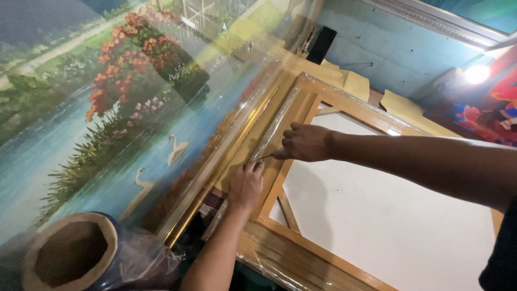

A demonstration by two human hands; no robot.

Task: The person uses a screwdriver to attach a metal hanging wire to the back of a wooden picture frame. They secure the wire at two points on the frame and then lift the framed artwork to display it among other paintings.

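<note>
Both hands (274, 164) on wrapped frame (280, 121)

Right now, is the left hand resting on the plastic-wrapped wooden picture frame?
Yes, the left hand lies flat on the plastic-wrapped wooden picture frame, just below the right hand.

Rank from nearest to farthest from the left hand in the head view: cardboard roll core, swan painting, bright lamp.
1. Swan painting, just left of the left hand.
2. Cardboard roll core, lower left.
3. Bright lamp, far upper right.
</note>
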